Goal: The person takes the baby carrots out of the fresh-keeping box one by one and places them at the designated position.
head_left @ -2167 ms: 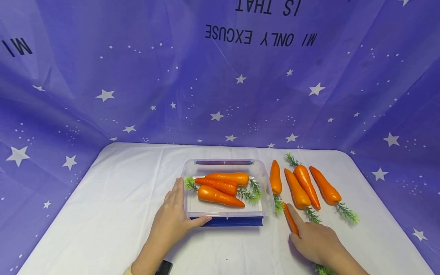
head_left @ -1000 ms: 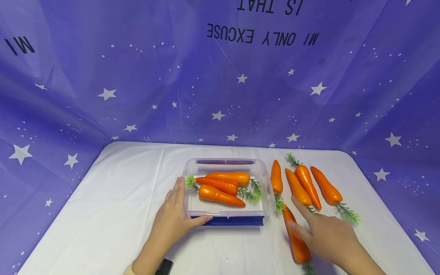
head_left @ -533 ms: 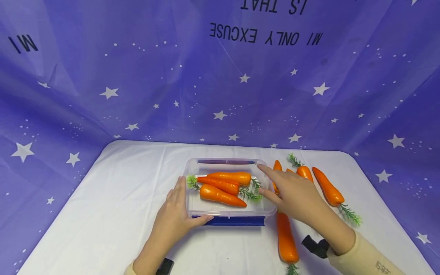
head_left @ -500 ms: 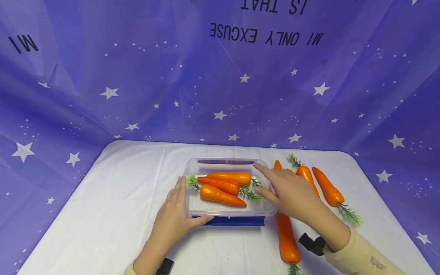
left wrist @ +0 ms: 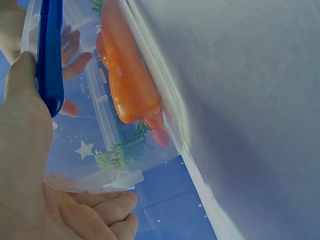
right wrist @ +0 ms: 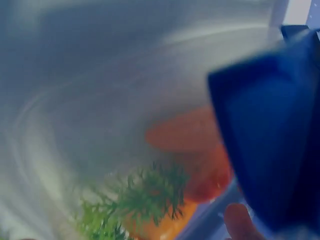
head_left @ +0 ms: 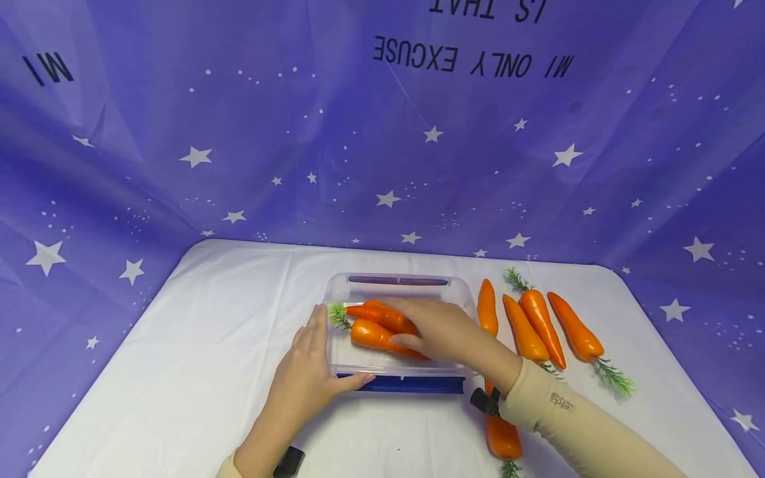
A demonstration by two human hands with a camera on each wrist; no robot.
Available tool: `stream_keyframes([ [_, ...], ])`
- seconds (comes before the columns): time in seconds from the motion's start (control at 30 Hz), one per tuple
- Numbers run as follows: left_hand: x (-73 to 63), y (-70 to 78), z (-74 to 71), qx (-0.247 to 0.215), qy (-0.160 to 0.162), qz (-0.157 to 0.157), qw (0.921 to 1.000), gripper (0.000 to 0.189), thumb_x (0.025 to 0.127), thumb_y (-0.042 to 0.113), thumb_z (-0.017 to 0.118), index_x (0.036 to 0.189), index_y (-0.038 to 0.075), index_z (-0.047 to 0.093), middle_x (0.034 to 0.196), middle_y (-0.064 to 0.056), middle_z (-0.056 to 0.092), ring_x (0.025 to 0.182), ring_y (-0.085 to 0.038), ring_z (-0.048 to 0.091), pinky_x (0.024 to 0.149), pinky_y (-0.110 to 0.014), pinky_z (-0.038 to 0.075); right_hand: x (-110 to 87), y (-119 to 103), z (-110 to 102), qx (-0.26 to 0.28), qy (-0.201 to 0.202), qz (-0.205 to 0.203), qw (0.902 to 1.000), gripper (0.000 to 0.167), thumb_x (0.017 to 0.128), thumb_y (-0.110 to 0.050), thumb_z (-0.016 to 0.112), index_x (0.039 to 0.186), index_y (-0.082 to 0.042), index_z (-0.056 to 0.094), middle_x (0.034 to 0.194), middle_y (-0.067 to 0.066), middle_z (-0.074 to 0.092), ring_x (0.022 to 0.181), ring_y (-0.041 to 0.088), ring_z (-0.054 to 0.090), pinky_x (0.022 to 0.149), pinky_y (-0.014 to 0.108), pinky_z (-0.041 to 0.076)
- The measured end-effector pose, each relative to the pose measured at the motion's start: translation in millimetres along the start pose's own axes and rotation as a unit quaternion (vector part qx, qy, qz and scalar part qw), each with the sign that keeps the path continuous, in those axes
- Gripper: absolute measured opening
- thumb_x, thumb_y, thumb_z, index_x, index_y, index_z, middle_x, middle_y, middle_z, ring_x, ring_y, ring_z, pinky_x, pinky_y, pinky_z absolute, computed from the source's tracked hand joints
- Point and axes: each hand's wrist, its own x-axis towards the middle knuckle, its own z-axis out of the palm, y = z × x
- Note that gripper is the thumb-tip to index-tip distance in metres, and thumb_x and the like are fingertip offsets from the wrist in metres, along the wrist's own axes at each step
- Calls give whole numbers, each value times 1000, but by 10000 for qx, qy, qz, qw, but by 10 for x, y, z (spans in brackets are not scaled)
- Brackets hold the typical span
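My left hand (head_left: 307, 365) holds the left end of a clear plastic food container (head_left: 358, 369), fingers along its side wall and thumb over the front edge by a blue latch flap (head_left: 418, 385). Inside lie orange carrots with green leafy tops, among them a front carrot (head_left: 369, 334) and a middle carrot (head_left: 382, 316); another behind is mostly covered. My right hand (head_left: 445, 328) reaches into the container above them, thumb and fingers spread apart. Through the wall in the left wrist view, its fingers (left wrist: 79, 65) stand apart from a carrot (left wrist: 132, 90).
Right of the container several more carrots lie on the white cloth (head_left: 179, 372), including the rightmost carrot (head_left: 574, 325). A front carrot (head_left: 503, 438) is partly under my right wrist. The purple star-patterned curtain (head_left: 251, 133) rises behind and at both sides.
My right hand has left the front-right carrot, which swung leftward on the cloth, and has moved left over the rim into the container. The left hand has kept its place.
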Motion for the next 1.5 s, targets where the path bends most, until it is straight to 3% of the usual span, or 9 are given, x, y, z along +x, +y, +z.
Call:
stream_keyframes([
  [0.17, -2, 1, -8, 12, 52, 42, 10000, 141, 59, 93, 58, 157, 0, 18, 162, -20, 26, 139, -44, 43, 106, -57, 45, 67, -49, 88, -221, 55, -327, 9992, 70, 92, -42, 68, 153, -40, 33, 142, -10, 58, 111, 21, 66, 94, 44, 53],
  [0.3, -1, 0, -2, 0, 92, 69, 9999, 141, 59, 94, 57, 157, 1, 18, 163, -19, 26, 139, -44, 43, 106, -56, 45, 108, -104, 115, -295, 22, -419, 9987, 73, 91, -39, 70, 153, -42, 32, 137, -9, 63, 94, 17, 68, 79, 38, 56],
  [0.4, 0, 0, 3, -1, 125, 106, 9999, 141, 59, 93, 58, 157, 0, 19, 162, -19, 27, 138, -43, 44, 106, -56, 46, 131, -139, 128, -321, -104, -380, 9987, 73, 91, -38, 72, 153, -39, 34, 132, -7, 65, 90, 15, 67, 75, 35, 56],
  [0.63, -4, -7, -7, -9, 162, 151, 9998, 140, 60, 93, 58, 157, 0, 20, 161, -21, 29, 137, -45, 44, 105, -57, 46, 162, -169, 177, -397, -454, -218, 9979, 75, 88, -39, 74, 153, -31, 37, 132, -3, 66, 104, 20, 68, 85, 43, 57],
  [0.8, -6, -11, -16, -41, 143, 118, 9998, 139, 60, 90, 63, 157, 0, 20, 161, -21, 29, 137, -45, 44, 105, -57, 46, 184, -174, 206, -453, -395, -306, 9977, 77, 86, -39, 76, 153, -33, 37, 128, -2, 68, 100, 20, 68, 81, 41, 58],
  [1.07, 1, -2, -3, -43, 40, 69, 10000, 141, 59, 94, 58, 157, 1, 18, 162, -19, 27, 139, -44, 43, 107, -56, 45, 194, -184, 267, -677, -343, -374, 9964, 79, 85, -38, 78, 153, -34, 38, 131, -2, 67, 102, 22, 69, 81, 41, 58],
  [1.37, -6, 1, 0, -9, 73, 79, 9999, 140, 60, 93, 59, 157, 1, 18, 162, -20, 28, 139, -43, 43, 106, -57, 45, 233, -183, 305, -962, -453, -523, 9930, 75, 84, -39, 78, 150, -35, 43, 120, 1, 72, 93, 21, 71, 71, 38, 58],
  [1.5, -6, 8, -5, -9, 74, 63, 10000, 139, 60, 85, 69, 157, 1, 18, 161, -20, 29, 139, -43, 43, 106, -57, 45, 242, -189, 306, -1018, -522, -513, 9921, 72, 85, -39, 77, 149, -38, 43, 121, 0, 72, 92, 21, 70, 69, 36, 57],
])
